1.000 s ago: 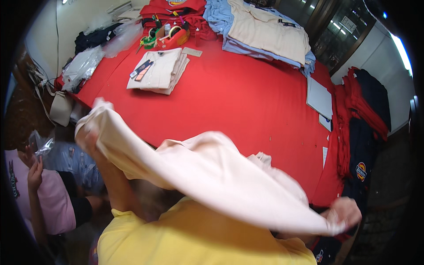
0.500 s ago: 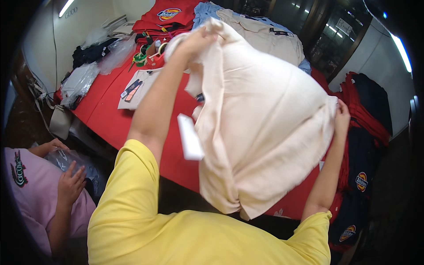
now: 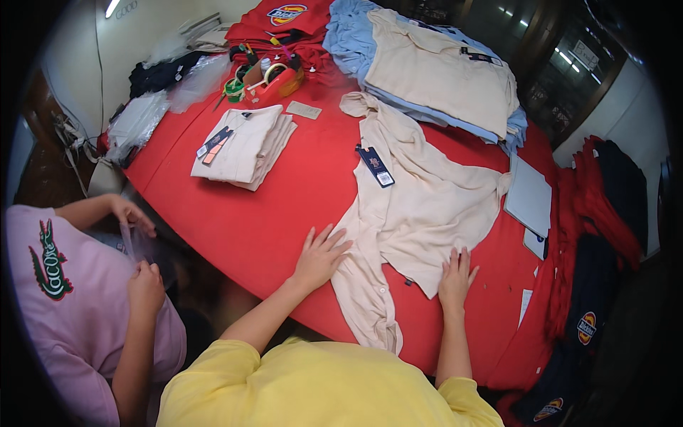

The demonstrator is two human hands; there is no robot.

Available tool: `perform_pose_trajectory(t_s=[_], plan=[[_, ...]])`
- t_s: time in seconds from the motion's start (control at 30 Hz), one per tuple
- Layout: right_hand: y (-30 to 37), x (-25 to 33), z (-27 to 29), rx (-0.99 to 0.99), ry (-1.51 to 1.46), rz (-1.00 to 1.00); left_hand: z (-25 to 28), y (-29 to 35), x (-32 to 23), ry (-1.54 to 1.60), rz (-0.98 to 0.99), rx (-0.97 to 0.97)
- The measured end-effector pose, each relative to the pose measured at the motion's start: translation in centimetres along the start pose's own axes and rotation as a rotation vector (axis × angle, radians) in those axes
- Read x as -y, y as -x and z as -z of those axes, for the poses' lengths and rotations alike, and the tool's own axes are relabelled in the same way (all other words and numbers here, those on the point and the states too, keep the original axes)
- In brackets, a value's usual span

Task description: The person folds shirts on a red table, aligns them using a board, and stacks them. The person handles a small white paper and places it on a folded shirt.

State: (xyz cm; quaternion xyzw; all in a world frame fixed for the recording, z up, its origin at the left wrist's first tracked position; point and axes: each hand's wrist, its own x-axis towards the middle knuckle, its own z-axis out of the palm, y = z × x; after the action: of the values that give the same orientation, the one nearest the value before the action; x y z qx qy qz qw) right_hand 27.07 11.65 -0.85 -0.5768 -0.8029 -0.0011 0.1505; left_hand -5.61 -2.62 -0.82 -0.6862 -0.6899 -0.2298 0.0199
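Note:
A cream long-sleeved shirt (image 3: 420,192) lies unfolded and slightly rumpled on the red-covered table (image 3: 249,228) in front of me. One of its sleeves hangs toward the near edge. A dark hang tag (image 3: 375,167) rests on its upper left part. My left hand (image 3: 320,260) lies flat with spread fingers, its fingertips on the sleeve side of the shirt. At the shirt's near right edge, my right hand (image 3: 456,279) also rests with fingers extended, touching cloth and table. Neither hand grips anything.
Folded cream shirts (image 3: 245,149) sit to the left, near a tape dispenser (image 3: 274,85). Behind are a pile of cream and blue garments (image 3: 441,78) and red garments (image 3: 284,35). White boards (image 3: 528,196) lie right. A person in pink (image 3: 99,285) handles clear plastic at left.
The cream shirt, held up in both hands before, now lies spread on the table. Both hands have let go and come down to its near side. The folded stack is more visible.

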Motion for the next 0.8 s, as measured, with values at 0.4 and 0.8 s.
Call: perform_pose_trajectory(t_s=[0.4, 0.8], plan=[[7.5, -5.7, 3.7, 0.050, 0.140, -0.648, 7.3, -4.6, 6.8, 0.496, 0.312, 0.019], [6.9, -4.2, 2.7, 0.009, 0.210, -0.631, -0.1, -19.2, 16.9, -0.140, 0.401, 0.112]])
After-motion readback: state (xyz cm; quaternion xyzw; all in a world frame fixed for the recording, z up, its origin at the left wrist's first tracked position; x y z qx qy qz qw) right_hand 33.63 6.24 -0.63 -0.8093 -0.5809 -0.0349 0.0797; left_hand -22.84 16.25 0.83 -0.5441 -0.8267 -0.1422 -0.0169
